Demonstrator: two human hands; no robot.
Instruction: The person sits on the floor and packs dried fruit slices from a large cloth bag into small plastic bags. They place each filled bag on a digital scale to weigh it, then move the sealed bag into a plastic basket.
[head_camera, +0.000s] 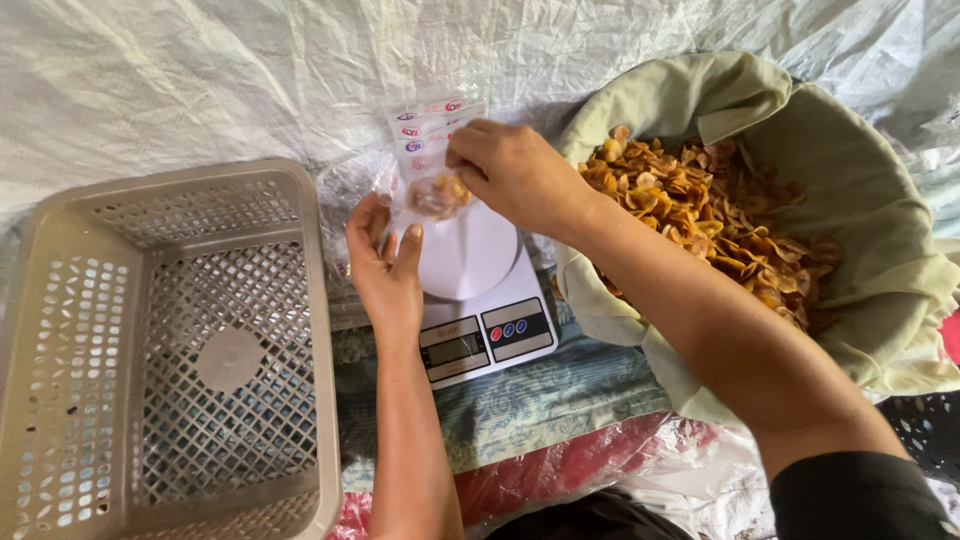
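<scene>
Meanwhile both hands (385, 265) hold a chip-filled bag (432, 165) beside an empty basket (170, 350)

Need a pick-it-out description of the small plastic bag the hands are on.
Start at the white kitchen scale in the middle, between the beige plastic basket and the cloth-lined tub of chips. The small plastic bag stands on the scale's round platform, held by the left hand and right hand. It alone is clear, a few chips inside.
</scene>
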